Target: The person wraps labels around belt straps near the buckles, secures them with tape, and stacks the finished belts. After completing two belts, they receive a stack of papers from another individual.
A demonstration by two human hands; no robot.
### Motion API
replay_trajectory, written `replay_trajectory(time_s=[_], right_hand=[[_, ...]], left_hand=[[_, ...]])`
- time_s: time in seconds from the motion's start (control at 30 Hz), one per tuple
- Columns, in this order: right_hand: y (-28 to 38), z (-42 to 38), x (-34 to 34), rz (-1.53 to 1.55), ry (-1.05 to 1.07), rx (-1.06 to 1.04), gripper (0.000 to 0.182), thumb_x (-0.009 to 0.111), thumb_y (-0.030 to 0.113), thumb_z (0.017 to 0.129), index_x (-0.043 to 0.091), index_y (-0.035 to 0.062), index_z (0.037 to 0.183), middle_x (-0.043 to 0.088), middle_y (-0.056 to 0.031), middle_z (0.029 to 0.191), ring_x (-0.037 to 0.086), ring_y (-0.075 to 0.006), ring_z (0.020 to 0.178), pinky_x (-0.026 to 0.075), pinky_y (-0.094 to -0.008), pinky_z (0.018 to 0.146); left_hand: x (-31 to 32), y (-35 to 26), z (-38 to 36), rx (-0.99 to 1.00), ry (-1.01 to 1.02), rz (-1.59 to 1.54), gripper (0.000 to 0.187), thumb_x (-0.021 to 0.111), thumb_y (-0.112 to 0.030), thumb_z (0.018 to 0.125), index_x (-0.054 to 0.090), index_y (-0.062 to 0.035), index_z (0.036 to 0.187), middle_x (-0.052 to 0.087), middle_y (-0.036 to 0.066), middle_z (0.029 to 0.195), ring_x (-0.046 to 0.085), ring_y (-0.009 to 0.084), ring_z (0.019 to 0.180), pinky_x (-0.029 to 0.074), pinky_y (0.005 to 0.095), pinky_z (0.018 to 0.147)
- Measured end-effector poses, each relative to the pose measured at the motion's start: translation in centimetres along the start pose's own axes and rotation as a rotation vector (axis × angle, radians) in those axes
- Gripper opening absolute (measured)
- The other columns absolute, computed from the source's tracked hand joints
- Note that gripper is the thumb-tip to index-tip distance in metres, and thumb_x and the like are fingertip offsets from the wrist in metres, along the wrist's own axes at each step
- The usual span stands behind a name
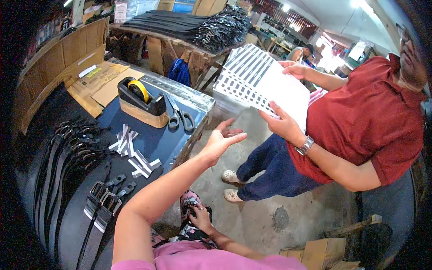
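Observation:
My left hand (pixel 223 138) is raised beyond the table's edge, fingers apart, holding nothing. My right hand (pixel 201 218) lies on the patterned cloth (pixel 191 201) over my lap, its fingers spread. Facing me, a person in a red shirt (pixel 355 121) holds a fan of white sheets with black stripes (pixel 258 74) in both hands, just above my left hand. Belts with buckles (pixel 96 216) and white paper strips (pixel 137 155) lie on the dark table (pixel 155 157). Near them are scissors (pixel 180 117) and a tape dispenser (pixel 141 96) with yellow tape.
Flattened cardboard (pixel 101 83) lies at the table's back left. A pile of black straps (pixel 193 27) covers a further table. Cardboard boxes (pixel 324 253) stand on the floor at the lower right. Another person (pixel 300 54) is in the background.

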State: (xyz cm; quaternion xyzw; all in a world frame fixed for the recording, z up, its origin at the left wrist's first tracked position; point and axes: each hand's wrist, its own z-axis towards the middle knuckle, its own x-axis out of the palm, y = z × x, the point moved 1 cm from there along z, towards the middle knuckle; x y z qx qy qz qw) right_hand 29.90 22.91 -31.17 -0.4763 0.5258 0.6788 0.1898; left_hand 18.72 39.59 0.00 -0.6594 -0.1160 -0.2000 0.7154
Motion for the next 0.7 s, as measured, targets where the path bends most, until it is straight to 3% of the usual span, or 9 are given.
replay_trajectory(time_s=[0.23,0.3,0.33,0.4,0.6,0.67,0.7], right_hand=[[-0.7,0.1,0.7,0.022,-0.02,-0.028,0.046,0.059,0.029,0.075,0.053,0.0095,0.116,0.045,-0.0216,0.121,0.043,-0.0377,0.109,0.036,-0.0452,0.092],[-0.7,0.1,0.7,0.022,-0.01,-0.05,0.048,0.058,0.03,0.078,0.05,0.0003,0.114,0.045,-0.0229,0.121,0.041,-0.0386,0.113,0.035,-0.0463,0.094],[-0.6,0.1,0.7,0.021,-0.008,-0.052,0.048,0.058,0.03,0.078,0.05,0.0003,0.114,0.045,-0.0229,0.121,0.041,-0.0386,0.113,0.035,-0.0463,0.094],[-1.0,0.0,1.2,0.042,-0.081,-0.072,0.045,0.06,0.028,0.075,0.053,0.0121,0.117,0.047,-0.0205,0.12,0.043,-0.0372,0.11,0.036,-0.0458,0.092],[-1.2,0.0,1.7,0.0,-0.024,-0.026,0.047,0.061,0.028,0.075,0.052,0.014,0.119,0.044,-0.0187,0.123,0.041,-0.0355,0.114,0.034,-0.0474,0.092],[-1.3,0.2,2.0,-0.01,0.008,0.0,0.049,0.062,0.031,0.074,0.051,0.0144,0.12,0.042,-0.0169,0.126,0.039,-0.0354,0.116,0.034,-0.0472,0.093],[-1.3,0.2,2.0,-0.012,0.008,-0.005,0.049,0.062,0.031,0.074,0.051,0.0144,0.12,0.042,-0.0169,0.126,0.039,-0.0354,0.116,0.034,-0.0472,0.093]], left_hand=[[-1.6,1.4,0.2,0.026,-0.029,0.008,0.086,0.073,-0.019,0.073,0.019,-0.0007,0.137,0.051,0.019,0.12,0.052,0.0224,0.107,0.038,0.034,0.094],[-2.0,1.6,0.1,0.042,-0.017,-0.029,0.088,0.073,-0.019,0.072,0.017,-0.0011,0.138,0.047,0.02,0.123,0.049,0.0243,0.111,0.037,0.035,0.095],[-2.2,1.5,0.2,0.043,-0.02,-0.03,0.088,0.073,-0.019,0.072,0.017,-0.0011,0.138,0.047,0.02,0.123,0.049,0.0243,0.111,0.037,0.035,0.095],[-2.4,1.5,0.2,0.039,0.001,-0.086,0.098,0.077,-0.022,0.067,0.012,-0.0013,0.138,0.038,0.022,0.13,0.04,0.0291,0.12,0.036,0.0379,0.098],[-1.9,0.9,-0.5,0.231,-0.001,-0.089,0.104,0.079,-0.025,0.066,0.007,-0.0033,0.139,0.032,0.021,0.133,0.032,0.0315,0.125,0.032,0.0406,0.101],[-1.8,0.8,-0.5,0.258,0.013,-0.093,0.104,0.079,-0.028,0.065,0.008,-0.0138,0.14,0.029,0.015,0.137,0.028,0.0314,0.128,0.022,0.0442,0.105],[-1.8,0.5,-0.6,0.262,0.011,-0.092,0.104,0.079,-0.028,0.065,0.008,-0.0138,0.14,0.029,0.015,0.137,0.028,0.0314,0.128,0.022,0.0442,0.105]])
